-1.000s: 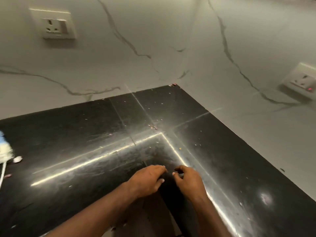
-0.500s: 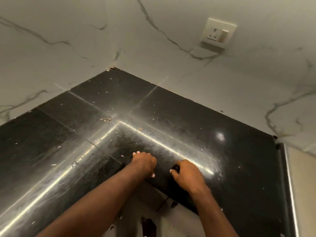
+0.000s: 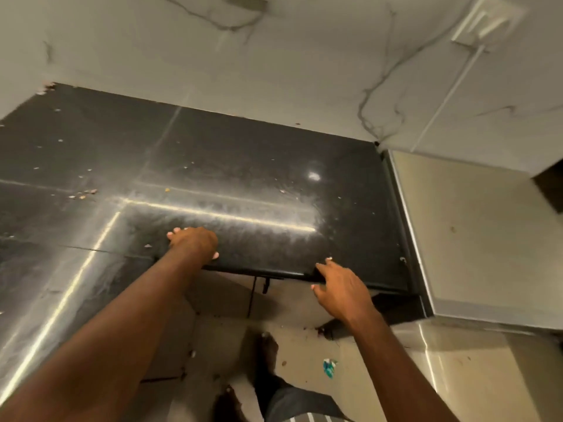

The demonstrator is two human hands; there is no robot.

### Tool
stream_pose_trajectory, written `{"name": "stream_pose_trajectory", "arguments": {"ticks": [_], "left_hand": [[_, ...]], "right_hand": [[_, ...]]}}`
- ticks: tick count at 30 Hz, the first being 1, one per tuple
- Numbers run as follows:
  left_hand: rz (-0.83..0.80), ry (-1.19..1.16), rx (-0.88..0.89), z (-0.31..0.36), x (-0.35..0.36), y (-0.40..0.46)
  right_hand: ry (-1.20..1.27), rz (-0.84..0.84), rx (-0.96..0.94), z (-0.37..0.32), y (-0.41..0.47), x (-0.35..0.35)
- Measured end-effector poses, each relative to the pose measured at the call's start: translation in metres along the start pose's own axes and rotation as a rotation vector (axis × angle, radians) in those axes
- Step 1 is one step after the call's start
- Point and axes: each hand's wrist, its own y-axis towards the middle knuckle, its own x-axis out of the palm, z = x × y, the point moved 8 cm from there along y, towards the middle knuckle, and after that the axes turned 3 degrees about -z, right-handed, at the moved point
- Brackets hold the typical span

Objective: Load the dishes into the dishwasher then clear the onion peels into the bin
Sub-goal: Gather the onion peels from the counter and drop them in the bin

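Curling left hand (image 3: 195, 242), contents perhaps hidden

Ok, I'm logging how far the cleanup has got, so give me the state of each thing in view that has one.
left hand: fingers curled, resting on the front edge of the countertop; whether it holds peels is hidden.
right hand: open, fingers spread at the counter edge.
countertop: black, glossy, speckled with small bits.
onion peels: scraps lying on the counter, not yet cleared.
floor: littered with crumbs.
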Motion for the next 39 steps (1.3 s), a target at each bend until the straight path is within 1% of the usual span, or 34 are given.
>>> {"name": "stream_pose_trajectory", "arguments": {"ticks": [2, 6, 7, 9, 10, 11, 14, 16, 18, 20, 23, 25, 27, 29, 30, 32, 35, 37, 39], "left_hand": [[0.018, 0.007, -0.001, 0.002, -0.001, -0.001], [0.034, 0.046, -0.042, 0.000, -0.007, -0.010], [0.023, 0.073, -0.071, 0.002, -0.010, -0.011], [0.023, 0.120, -0.100, 0.023, -0.017, -0.023], [0.055, 0.148, -0.068, 0.043, -0.023, -0.037], [0.111, 0.174, 0.003, 0.073, -0.031, -0.054], [0.250, 0.164, 0.306, 0.174, -0.044, -0.103], [0.278, 0.115, 0.451, 0.242, -0.042, -0.136], [0.306, 0.088, 0.562, 0.301, -0.035, -0.159], [0.328, 0.083, 0.653, 0.357, -0.030, -0.177], [0.314, 0.052, 0.771, 0.434, -0.017, -0.197], [0.279, 0.054, 0.826, 0.484, -0.001, -0.211], [0.259, 0.115, 0.837, 0.531, 0.014, -0.218], [0.283, 0.275, 0.837, 0.568, 0.022, -0.222], [0.295, 0.365, 0.838, 0.582, 0.022, -0.224], [0.287, 0.464, 0.834, 0.604, 0.019, -0.228], [0.243, 0.487, 0.847, 0.616, 0.009, -0.221], [0.247, 0.489, 0.869, 0.620, 0.004, -0.211], [0.262, 0.508, 0.873, 0.623, 0.001, -0.210]], "right_hand": [[-0.078, -0.042, -0.038, 0.009, -0.001, 0.011], [-0.235, -0.102, -0.093, 0.007, 0.001, 0.021], [-0.255, -0.118, -0.102, 0.006, 0.001, 0.022], [-0.212, -0.156, -0.090, 0.009, -0.001, 0.021], [-0.167, -0.174, -0.087, 0.010, -0.004, 0.018], [-0.124, -0.191, -0.094, 0.014, -0.006, 0.015], [0.026, -0.240, -0.187, 0.017, -0.016, 0.014], [0.183, -0.267, -0.246, 0.031, -0.031, 0.016], [0.374, -0.289, -0.211, 0.061, -0.050, 0.017], [0.456, -0.284, -0.167, 0.105, -0.068, 0.016], [0.401, -0.179, -0.110, 0.192, -0.091, 0.005], [0.431, -0.111, -0.040, 0.254, -0.112, -0.007], [0.436, -0.063, 0.015, 0.309, -0.132, -0.021], [0.425, -0.014, 0.065, 0.357, -0.147, -0.031], [0.416, 0.004, 0.083, 0.377, -0.153, -0.033], [0.384, 0.017, 0.117, 0.417, -0.161, -0.031], [0.319, 0.059, 0.139, 0.458, -0.162, -0.038], [0.241, 0.093, 0.130, 0.476, -0.148, -0.049], [0.143, 0.062, 0.123, 0.482, -0.131, -0.054]]}}
